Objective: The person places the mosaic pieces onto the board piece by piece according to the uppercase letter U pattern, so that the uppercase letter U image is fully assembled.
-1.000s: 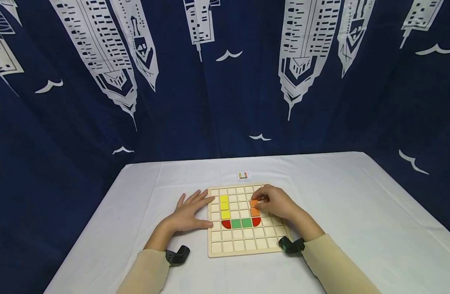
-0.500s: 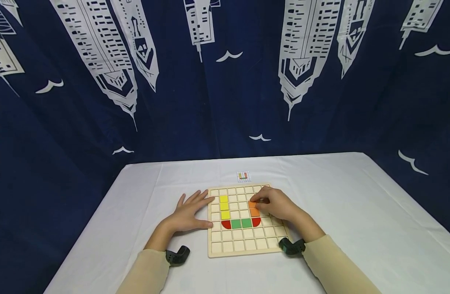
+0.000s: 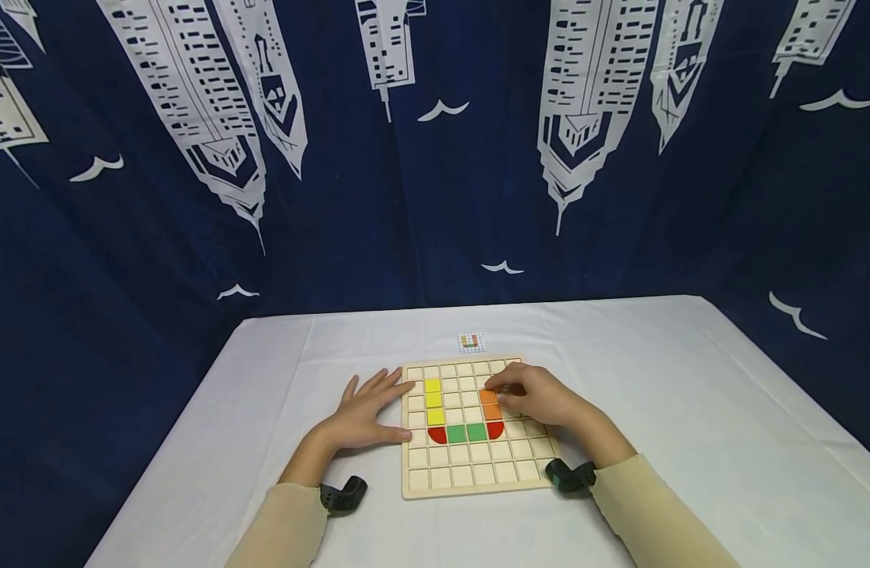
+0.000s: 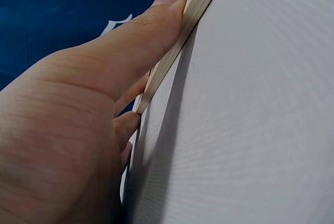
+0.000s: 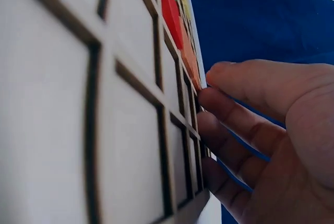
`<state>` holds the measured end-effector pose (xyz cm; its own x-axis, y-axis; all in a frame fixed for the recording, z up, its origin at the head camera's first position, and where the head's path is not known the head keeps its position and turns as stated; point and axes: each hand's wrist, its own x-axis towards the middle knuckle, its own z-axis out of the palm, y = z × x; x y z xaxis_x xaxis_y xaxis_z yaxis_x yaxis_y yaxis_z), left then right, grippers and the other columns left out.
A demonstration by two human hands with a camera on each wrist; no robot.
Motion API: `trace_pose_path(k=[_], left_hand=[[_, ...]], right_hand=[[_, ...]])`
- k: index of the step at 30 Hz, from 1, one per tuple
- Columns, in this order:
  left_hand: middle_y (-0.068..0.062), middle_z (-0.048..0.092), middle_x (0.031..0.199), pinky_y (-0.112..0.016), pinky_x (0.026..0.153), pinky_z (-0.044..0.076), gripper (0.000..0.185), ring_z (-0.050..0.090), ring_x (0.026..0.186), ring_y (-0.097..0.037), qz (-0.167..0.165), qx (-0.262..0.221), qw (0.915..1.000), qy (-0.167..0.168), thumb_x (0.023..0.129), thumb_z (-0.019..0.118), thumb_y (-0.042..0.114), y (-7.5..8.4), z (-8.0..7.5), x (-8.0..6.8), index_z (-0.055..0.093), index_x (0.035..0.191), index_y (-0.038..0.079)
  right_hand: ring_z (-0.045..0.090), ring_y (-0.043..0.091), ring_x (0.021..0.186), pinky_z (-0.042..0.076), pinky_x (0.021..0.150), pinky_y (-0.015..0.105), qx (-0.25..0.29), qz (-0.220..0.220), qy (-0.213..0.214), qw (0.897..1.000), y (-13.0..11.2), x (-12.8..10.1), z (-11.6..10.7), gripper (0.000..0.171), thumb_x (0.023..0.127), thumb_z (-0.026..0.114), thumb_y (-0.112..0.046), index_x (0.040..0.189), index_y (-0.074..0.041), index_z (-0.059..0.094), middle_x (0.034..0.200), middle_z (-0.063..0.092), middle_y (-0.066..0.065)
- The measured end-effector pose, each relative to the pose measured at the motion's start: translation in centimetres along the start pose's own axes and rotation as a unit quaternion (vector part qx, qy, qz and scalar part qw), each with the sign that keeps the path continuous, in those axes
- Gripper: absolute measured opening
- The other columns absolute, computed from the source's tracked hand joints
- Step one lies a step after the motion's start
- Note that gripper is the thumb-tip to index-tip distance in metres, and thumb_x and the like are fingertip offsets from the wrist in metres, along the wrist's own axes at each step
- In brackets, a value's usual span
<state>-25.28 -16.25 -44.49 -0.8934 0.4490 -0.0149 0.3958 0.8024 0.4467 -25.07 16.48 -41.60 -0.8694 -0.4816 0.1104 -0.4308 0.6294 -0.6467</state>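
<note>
A square wooden grid board (image 3: 470, 477) lies on the white table. In its cells, yellow tiles (image 3: 434, 400) form a left column. Red curved tiles (image 3: 495, 430) and green tiles (image 3: 466, 433) make the bottom row, and orange tiles (image 3: 490, 404) form the right column. My left hand (image 3: 360, 414) spreads over the board's left edge; its thumb rests against the rim in the left wrist view. My right hand (image 3: 537, 392) is at the upper orange tile with bent fingers, thumb slightly apart from the tile. No tile shows between its fingertips in the right wrist view.
Behind the board lies a small pattern card (image 3: 471, 342) with a coloured U shape on a grid. A dark blue curtain (image 3: 420, 197) with white building prints hangs beyond the table's (image 3: 619, 355) far edge. Each wrist wears a black camera band (image 3: 569, 476).
The upper orange tile has settled into line above the lower one, closing the gap between them. My right thumb has drawn off slightly to the right. My left hand stays in place.
</note>
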Motion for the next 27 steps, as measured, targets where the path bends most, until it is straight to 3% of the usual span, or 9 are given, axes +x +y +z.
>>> trace_pose_path(k=[11,17,27], left_hand=[[0.007,0.019,0.161,-0.059,0.119,-0.007,0.082,0.010,0.152,-0.023,0.002,0.008,0.9999,0.005,0.075,0.069,0.063,-0.1,0.1,0.0,0.039,0.146,0.036],[0.006,0.019,0.162,-0.060,0.118,-0.008,0.081,0.010,0.152,-0.025,0.009,0.004,1.0000,0.002,0.078,0.066,0.064,0.0,0.1,0.0,0.038,0.147,0.033],[0.005,0.020,0.161,-0.061,0.118,-0.008,0.079,0.011,0.151,-0.026,0.007,0.003,1.0000,0.003,0.078,0.067,0.061,0.0,0.1,0.0,0.039,0.146,0.032]], right_hand=[[0.059,0.020,0.110,0.050,0.093,0.037,0.028,0.004,-0.041,0.999,0.2,-0.7,-1.5,0.032,0.091,0.063,-0.010,0.122,-0.013,0.065,0.123,0.066,0.004],[0.060,0.017,0.099,0.051,0.087,0.032,0.027,0.013,-0.023,0.999,0.8,-1.2,-2.6,0.030,0.091,0.064,-0.012,0.121,-0.011,0.065,0.116,0.068,0.006],[0.057,0.019,0.095,0.050,0.084,0.031,-0.001,0.030,0.001,1.000,2.1,-2.0,-4.7,0.029,0.086,0.068,-0.012,0.115,-0.013,0.067,0.111,0.067,0.005]])
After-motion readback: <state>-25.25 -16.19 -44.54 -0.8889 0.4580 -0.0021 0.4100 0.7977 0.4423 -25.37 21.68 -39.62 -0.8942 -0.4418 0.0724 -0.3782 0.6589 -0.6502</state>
